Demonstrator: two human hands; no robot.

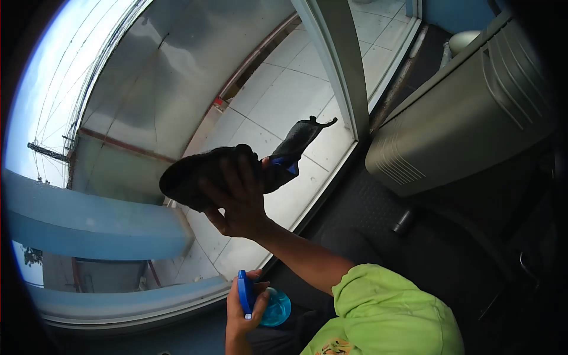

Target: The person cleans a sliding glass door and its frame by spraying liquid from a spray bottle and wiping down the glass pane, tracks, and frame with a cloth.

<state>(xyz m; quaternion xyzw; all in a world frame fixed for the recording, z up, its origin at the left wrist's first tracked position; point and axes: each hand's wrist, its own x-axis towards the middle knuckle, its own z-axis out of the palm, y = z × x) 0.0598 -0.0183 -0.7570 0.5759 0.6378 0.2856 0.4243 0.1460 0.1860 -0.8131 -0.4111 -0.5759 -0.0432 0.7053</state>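
Observation:
My right hand [236,201] is up against a glass pane, its fingers spread over a dark cloth [192,174] that it holds there. A loose end of the cloth hangs off toward the upper right, and a blue patch shows near its middle. Lower down, my left hand [241,316] is wrapped round a spray bottle [276,307] with a blue trigger head and clear blue liquid inside. The bottle is apart from the glass.
The glass is edged by a pale metal frame [340,65]. Beyond it lie a tiled floor [284,94] and a blue pillar [94,222]. A large grey ribbed casing [461,112] stands at right. A small dark cylinder [404,220] lies on the dark floor.

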